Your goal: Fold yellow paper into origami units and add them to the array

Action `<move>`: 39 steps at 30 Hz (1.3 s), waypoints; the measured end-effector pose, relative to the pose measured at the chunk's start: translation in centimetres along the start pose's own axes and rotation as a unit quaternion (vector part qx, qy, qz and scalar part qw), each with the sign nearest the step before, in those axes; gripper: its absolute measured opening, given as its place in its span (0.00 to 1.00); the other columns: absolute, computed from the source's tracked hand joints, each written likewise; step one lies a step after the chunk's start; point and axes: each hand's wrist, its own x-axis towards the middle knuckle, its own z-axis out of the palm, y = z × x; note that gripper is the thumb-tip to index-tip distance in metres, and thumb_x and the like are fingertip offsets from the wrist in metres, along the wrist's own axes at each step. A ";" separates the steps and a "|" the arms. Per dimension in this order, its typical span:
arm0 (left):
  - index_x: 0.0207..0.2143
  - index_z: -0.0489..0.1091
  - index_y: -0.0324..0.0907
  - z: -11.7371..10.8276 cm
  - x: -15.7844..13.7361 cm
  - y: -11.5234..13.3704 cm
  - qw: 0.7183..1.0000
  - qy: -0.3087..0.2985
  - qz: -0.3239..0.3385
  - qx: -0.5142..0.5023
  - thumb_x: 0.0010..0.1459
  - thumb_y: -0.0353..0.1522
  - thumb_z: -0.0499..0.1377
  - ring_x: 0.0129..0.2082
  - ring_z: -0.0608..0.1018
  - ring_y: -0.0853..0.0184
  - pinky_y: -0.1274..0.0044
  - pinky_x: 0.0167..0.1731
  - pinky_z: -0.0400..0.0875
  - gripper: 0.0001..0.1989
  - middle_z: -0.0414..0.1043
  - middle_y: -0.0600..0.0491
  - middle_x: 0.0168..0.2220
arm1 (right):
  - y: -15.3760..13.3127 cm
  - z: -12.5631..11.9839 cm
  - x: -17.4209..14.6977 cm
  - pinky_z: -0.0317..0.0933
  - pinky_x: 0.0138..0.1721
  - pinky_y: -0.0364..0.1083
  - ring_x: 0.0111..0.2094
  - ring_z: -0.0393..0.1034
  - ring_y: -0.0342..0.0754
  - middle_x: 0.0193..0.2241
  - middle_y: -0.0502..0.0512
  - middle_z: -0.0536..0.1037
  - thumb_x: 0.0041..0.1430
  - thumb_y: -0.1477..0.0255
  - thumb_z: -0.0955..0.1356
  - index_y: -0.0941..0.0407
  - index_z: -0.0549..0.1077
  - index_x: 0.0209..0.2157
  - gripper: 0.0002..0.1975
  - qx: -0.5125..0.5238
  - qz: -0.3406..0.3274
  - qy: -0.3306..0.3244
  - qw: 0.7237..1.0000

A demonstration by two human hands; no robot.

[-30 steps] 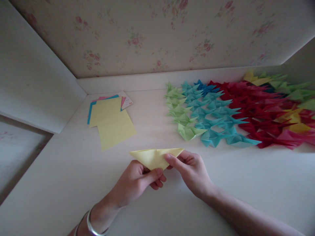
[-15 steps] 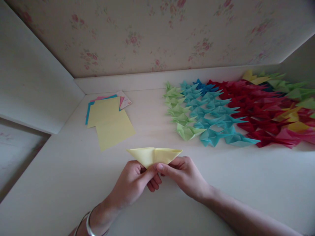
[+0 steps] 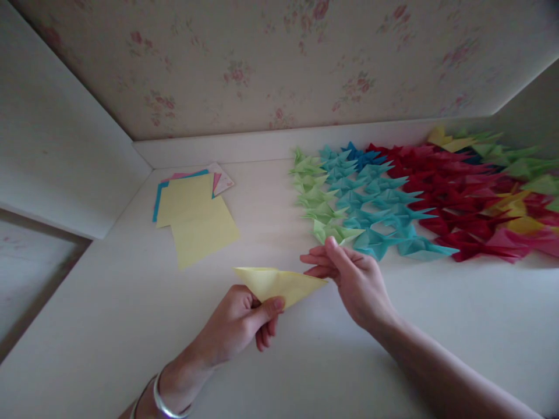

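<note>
A folded piece of yellow origami paper [image 3: 283, 284], roughly triangular with its long edge away from me, is pinched in my left hand [image 3: 244, 320]. The thumb lies on its near face and the other fingers are behind or below. My right hand [image 3: 353, 279] is just off the paper's right tip, fingers apart and thumb raised, holding nothing. The right fingertips are close to the paper's edge; whether they touch it I cannot tell.
Square paper sheets, yellow on top [image 3: 203, 230] with blue and pink beneath, lie at the left. Rows of folded paper cranes in green [image 3: 321, 195], turquoise [image 3: 371, 218] and red [image 3: 454, 198] cover the back right. A white panel [image 3: 65, 116] stands at left.
My right hand has let go of the folded paper and moved up and right, its fingers opening. The paper now tilts down to the right in my left hand.
</note>
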 end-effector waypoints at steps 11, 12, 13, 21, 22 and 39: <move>0.19 0.69 0.38 -0.1 0.2 0.6 0.996 0.062 0.038 -0.057 0.58 0.46 0.61 0.14 0.69 0.73 0.82 0.14 0.62 0.23 0.67 0.56 0.15 | -0.6 0.2 -1.3 0.71 0.33 0.42 0.31 0.79 0.48 0.27 0.54 0.82 0.66 0.57 0.64 0.58 0.80 0.36 0.21 -0.176 -0.044 -0.178 0.967; 0.20 0.69 0.38 0.0 0.2 0.5 0.995 0.071 0.051 -0.053 0.59 0.45 0.60 0.14 0.70 0.73 0.82 0.14 0.63 0.22 0.68 0.56 0.16 | -0.4 0.2 -1.3 0.72 0.34 0.43 0.32 0.80 0.49 0.27 0.55 0.82 0.66 0.56 0.63 0.58 0.80 0.37 0.21 -0.165 -0.038 -0.172 0.970; 0.21 0.69 0.38 0.0 0.2 0.5 0.994 0.082 0.068 -0.040 0.60 0.45 0.60 0.15 0.71 0.72 0.82 0.16 0.65 0.21 0.69 0.56 0.17 | -0.2 0.2 -1.2 0.73 0.35 0.44 0.32 0.80 0.49 0.28 0.55 0.83 0.66 0.56 0.63 0.58 0.79 0.39 0.22 -0.151 -0.033 -0.170 0.973; 0.28 0.71 0.39 -0.1 0.3 0.5 0.974 0.177 0.138 0.018 0.63 0.43 0.58 0.19 0.76 0.71 0.81 0.20 0.71 0.17 0.74 0.55 0.21 | 0.6 0.4 -1.1 0.76 0.39 0.51 0.34 0.82 0.52 0.30 0.57 0.84 0.66 0.52 0.61 0.57 0.71 0.55 0.27 -0.083 0.001 -0.168 0.982; 0.28 0.71 0.39 -0.1 0.3 0.5 0.973 0.182 0.139 0.011 0.62 0.42 0.59 0.19 0.75 0.71 0.81 0.20 0.71 0.17 0.73 0.56 0.21 | 0.8 0.4 -1.2 0.76 0.40 0.51 0.34 0.82 0.52 0.30 0.57 0.84 0.66 0.52 0.61 0.57 0.68 0.57 0.28 -0.085 -0.002 -0.168 0.982; 0.38 0.70 0.42 0.0 0.7 0.0 0.962 0.166 0.144 0.159 0.64 0.43 0.56 0.16 0.71 0.71 0.81 0.18 0.65 0.14 0.70 0.58 0.22 | 0.2 0.7 -1.3 0.66 0.35 0.44 0.34 0.74 0.48 0.32 0.53 0.80 0.65 0.59 0.65 0.57 0.79 0.38 0.17 -0.137 -0.049 -0.196 0.970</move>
